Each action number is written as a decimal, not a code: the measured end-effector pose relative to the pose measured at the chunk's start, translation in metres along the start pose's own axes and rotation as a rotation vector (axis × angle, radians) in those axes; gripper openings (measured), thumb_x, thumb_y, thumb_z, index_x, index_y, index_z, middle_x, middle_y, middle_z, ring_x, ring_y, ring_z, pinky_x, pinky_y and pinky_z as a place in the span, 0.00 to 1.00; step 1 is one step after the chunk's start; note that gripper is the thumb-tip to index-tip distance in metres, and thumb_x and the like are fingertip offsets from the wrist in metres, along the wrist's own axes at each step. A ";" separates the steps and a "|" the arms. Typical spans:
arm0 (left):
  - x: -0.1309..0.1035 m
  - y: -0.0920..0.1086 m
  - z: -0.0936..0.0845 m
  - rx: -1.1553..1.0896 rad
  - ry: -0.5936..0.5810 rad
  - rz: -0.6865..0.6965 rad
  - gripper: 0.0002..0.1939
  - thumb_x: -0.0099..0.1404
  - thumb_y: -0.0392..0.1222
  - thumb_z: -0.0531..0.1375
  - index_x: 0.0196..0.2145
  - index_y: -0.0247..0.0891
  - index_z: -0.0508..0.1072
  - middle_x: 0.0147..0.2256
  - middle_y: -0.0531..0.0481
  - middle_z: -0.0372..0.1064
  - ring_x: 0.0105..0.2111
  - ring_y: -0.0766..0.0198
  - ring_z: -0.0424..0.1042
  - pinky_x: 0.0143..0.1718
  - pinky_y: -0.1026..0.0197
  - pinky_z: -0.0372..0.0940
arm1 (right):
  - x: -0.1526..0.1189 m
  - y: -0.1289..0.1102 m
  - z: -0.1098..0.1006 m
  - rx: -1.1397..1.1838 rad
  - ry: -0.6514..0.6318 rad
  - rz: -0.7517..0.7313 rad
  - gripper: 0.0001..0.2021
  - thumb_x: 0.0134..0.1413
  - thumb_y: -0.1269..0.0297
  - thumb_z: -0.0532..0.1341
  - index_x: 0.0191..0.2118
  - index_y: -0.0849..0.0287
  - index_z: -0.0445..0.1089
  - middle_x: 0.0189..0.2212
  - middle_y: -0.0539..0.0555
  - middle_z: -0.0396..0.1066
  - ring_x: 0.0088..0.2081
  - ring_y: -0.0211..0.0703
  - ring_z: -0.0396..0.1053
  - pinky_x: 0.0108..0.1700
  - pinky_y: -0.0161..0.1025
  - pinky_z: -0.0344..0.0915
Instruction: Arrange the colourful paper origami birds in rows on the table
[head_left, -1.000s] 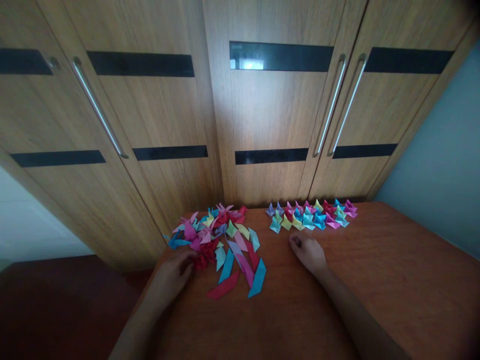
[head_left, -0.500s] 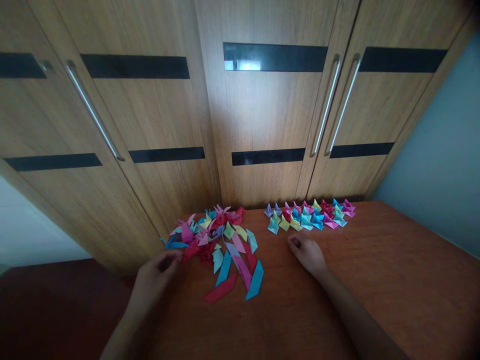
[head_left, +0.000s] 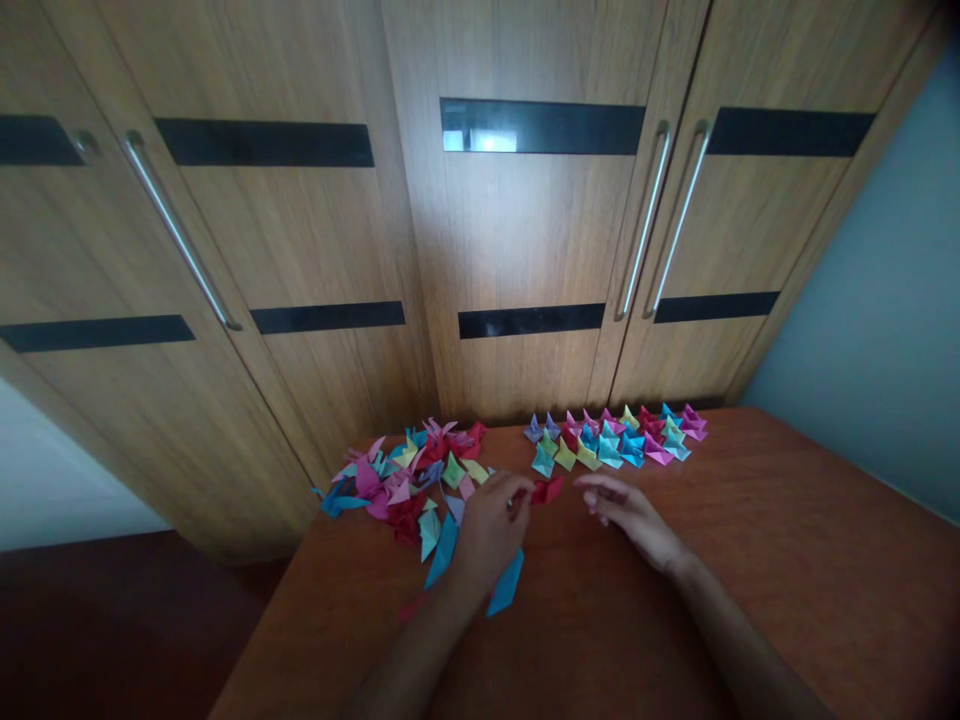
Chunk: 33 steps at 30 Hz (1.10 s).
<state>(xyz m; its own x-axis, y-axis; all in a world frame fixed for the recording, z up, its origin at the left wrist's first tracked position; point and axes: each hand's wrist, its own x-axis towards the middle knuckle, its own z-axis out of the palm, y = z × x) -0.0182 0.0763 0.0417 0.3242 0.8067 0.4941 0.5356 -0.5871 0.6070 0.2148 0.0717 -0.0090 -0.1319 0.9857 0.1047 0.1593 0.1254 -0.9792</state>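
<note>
Left hand [head_left: 487,525] pinches red origami piece [head_left: 547,490]; right hand [head_left: 634,522] spread, empty. Careless reach could topple origami rows [head_left: 610,450] along tabletop's [head_left: 817,530] far edge — light paper, I'd guess.

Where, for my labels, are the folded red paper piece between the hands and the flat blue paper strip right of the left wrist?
Folded red paper piece [head_left: 547,490]: head view, visible middle.
Flat blue paper strip [head_left: 507,584]: head view, unhidden middle.

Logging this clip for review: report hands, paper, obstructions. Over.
Left hand pinching red folded paper. Right hand near it, partly open, nothing visibly held. Left forearm partly hiding loose paper strips.
</note>
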 end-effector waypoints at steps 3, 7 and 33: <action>0.000 0.007 0.031 -0.020 -0.036 -0.001 0.11 0.60 0.28 0.53 0.35 0.40 0.73 0.34 0.50 0.71 0.33 0.64 0.70 0.35 0.64 0.64 | -0.001 -0.004 0.001 0.025 0.029 -0.042 0.20 0.48 0.50 0.64 0.44 0.58 0.70 0.33 0.51 0.71 0.33 0.39 0.67 0.34 0.34 0.63; -0.011 0.008 0.049 -0.070 -0.008 -0.010 0.12 0.60 0.28 0.54 0.36 0.41 0.73 0.35 0.49 0.71 0.35 0.63 0.70 0.35 0.63 0.65 | 0.001 -0.009 0.006 -0.027 -0.004 -0.054 0.17 0.46 0.49 0.64 0.35 0.59 0.72 0.33 0.53 0.73 0.37 0.43 0.69 0.42 0.38 0.65; -0.067 -0.001 -0.005 -0.161 -0.093 -0.057 0.10 0.64 0.34 0.53 0.37 0.44 0.73 0.34 0.48 0.74 0.35 0.62 0.73 0.38 0.63 0.68 | -0.002 0.073 -0.195 -0.895 0.822 0.542 0.23 0.50 0.47 0.55 0.44 0.57 0.73 0.38 0.63 0.74 0.43 0.61 0.71 0.38 0.47 0.66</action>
<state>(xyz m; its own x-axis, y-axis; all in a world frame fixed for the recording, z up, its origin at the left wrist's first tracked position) -0.0446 0.0224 0.0106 0.3716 0.8374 0.4007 0.4257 -0.5373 0.7281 0.4178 0.1010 -0.0468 0.7271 0.6752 0.1242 0.6298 -0.5842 -0.5120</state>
